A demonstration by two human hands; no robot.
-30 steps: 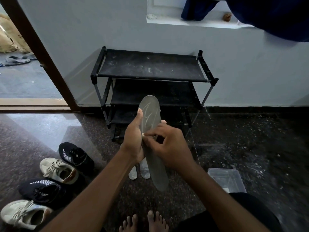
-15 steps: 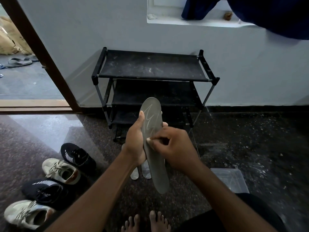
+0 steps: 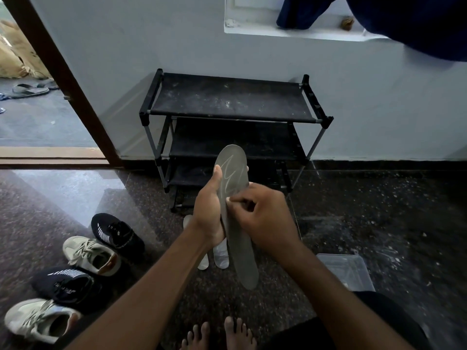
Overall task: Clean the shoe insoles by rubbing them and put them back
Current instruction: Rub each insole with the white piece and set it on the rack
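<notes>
Grey insole (image 3: pixel 242 258) gripped by left hand (image 3: pixel 206 214), right hand (image 3: pixel 267 218) pinching its middle

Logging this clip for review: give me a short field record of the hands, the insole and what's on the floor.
left hand: grips the grey insole, thumb on its face
right hand: curled, pinching the insole's middle
floor: two pale insoles, four shoes at left, clear container at right
behind: black shoe rack against the wall
</notes>
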